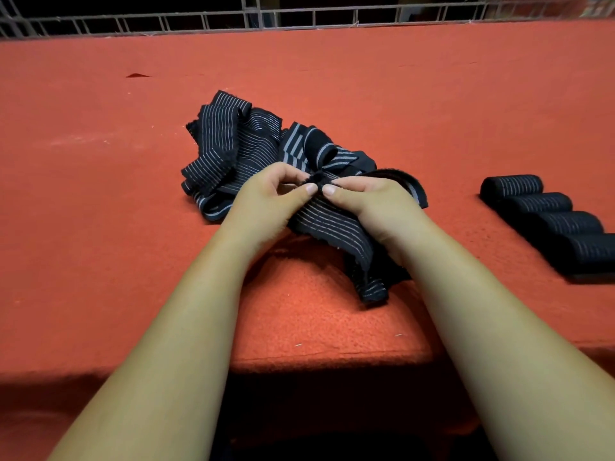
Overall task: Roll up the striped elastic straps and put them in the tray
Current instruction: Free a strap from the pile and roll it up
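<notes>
— What does the strap [336, 227] look like?
— Black with thin pale stripes, its end curled into a tiny roll at the centre of the frame.
— And the hands?
— The left hand [276, 191] and right hand [369, 194] both pinch that roll. Behind them is a loose pile [233, 151], and four finished rolls [545, 221] lie at the right edge of the red desk [100, 194].

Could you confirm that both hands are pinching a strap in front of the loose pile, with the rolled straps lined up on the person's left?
Not quite: the head view shows the rolled straps lined up on the person's right, not left. The left hand and right hand do pinch a strap in front of the loose pile.
</notes>
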